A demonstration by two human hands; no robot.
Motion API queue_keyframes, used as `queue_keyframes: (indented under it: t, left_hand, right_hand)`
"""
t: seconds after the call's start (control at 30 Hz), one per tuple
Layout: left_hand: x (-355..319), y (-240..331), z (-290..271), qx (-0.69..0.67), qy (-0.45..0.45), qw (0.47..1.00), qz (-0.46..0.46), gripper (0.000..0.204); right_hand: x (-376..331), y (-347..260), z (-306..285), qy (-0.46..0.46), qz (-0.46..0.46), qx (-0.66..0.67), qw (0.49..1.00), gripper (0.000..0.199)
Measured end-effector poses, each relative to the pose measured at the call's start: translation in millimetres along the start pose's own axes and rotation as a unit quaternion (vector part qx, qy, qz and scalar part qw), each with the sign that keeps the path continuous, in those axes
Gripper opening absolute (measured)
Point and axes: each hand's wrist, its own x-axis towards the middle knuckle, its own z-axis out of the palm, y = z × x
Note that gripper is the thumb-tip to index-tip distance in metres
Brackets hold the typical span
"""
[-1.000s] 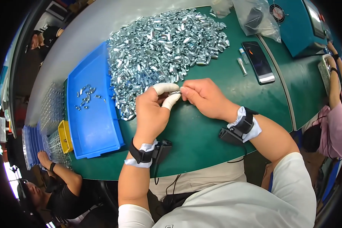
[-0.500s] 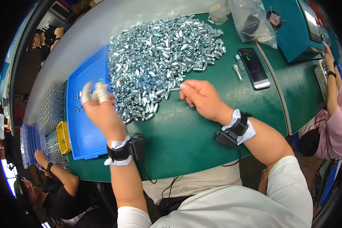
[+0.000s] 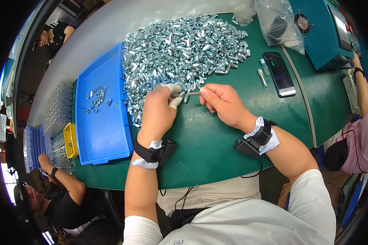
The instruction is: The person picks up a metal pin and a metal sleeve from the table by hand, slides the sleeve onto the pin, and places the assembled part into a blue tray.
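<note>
The scene is brightly and evenly lit from above. The heap of metal parts throws many small white glints, and the hands just below it cast only soft, short shadows on the green worktop. Focus is sharp around the heap. Away from it, straight edges bow outward, detail smears, and the frame's corners fall to black.

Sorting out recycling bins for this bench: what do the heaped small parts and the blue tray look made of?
The heaped small parts look like bright plated metal, perhaps zinc-coated steel: silvery, with sharp glints. The blue tray looks like moulded plastic: even colour, a dull sheen, rounded rims. The exact alloy cannot be told from the picture.
</note>
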Motion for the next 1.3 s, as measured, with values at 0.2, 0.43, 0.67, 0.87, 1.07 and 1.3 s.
queue_keyframes:
  t: [0.2,0.43,0.67,0.87,1.07,1.3]
  left_hand:
    - [-10.6,10.2,-8.4,-0.286,0.010,0.955,-0.077,0.014]
    - [-10.0,5.9,-4.2,-0.214,-0.050,0.975,0.043,0.017]
    - [-12.3,8.9,-4.0,-0.272,-0.027,0.962,-0.025,0.016]
    - [-10.4,5.7,-1.1,-0.222,-0.016,0.974,0.028,0.017]
    - [-9.7,7.4,-3.9,-0.191,-0.015,0.980,0.047,0.015]
    - [-10.4,7.7,-2.2,-0.156,0.004,0.986,0.063,0.014]
  right_hand:
    - [-1.1,-2.3,-2.6,-0.002,-0.004,-0.011,1.000,0.035]
    - [0.5,-1.9,-2.5,-0.018,-0.017,-0.051,0.998,0.035]
    - [-0.4,-1.7,-3.3,-0.005,-0.021,-0.039,0.999,0.035]
    - [1.0,0.3,-3.5,0.002,-0.028,-0.060,0.998,0.034]
    - [0.9,0.8,-2.4,-0.005,-0.057,-0.097,0.994,0.033]
    - [2.1,-2.0,-4.9,-0.018,-0.042,-0.111,0.993,0.032]
